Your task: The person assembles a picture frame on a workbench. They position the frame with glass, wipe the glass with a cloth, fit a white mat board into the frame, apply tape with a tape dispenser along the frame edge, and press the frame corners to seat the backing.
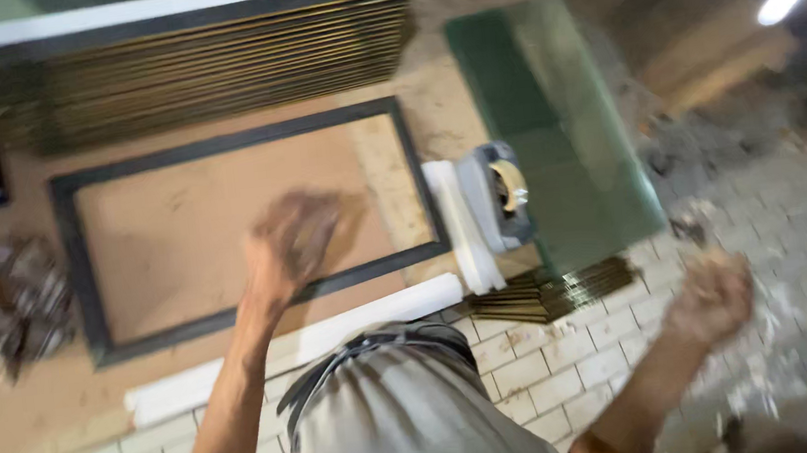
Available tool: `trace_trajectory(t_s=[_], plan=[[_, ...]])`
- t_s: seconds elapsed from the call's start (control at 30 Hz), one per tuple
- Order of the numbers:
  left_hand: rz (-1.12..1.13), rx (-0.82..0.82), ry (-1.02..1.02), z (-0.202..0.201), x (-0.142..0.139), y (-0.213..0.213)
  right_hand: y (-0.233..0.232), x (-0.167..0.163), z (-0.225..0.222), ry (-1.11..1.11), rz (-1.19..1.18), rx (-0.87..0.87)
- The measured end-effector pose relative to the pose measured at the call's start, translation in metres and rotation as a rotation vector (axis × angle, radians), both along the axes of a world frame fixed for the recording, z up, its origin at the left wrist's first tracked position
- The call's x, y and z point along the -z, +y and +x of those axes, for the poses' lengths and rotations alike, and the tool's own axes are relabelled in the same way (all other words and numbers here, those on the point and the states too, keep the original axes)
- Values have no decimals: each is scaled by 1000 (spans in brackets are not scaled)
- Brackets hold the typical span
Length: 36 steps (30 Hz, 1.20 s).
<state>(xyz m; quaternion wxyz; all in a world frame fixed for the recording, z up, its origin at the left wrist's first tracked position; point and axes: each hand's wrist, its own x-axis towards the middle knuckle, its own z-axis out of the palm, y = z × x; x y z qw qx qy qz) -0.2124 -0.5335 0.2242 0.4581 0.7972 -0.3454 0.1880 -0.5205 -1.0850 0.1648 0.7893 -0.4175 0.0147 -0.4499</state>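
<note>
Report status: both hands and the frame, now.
Left hand blurred, over the dark frame, grip unclear. Right hand closed, apart over paving. Tape dispenser beside frame's right end.

Under my left hand lies a frame with a dark, matt rim around a brown backing board that looks like dull pressed fibreboard. Behind it, the stack of frames shows thin edges with a faint gilt sheen. The glass sheet is green-tinted, smooth and glossy. The tape dispenser looks like grey plastic. The white strips seem foam-like and matt. My shirt is soft grey cloth; the floor tiles are pale and rough
</note>
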Motion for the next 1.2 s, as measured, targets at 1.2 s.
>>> trace_trajectory(t_s=[1.2], plan=[[25,-993,319,-43,194,248,188,173,273,869,-7,-611]])
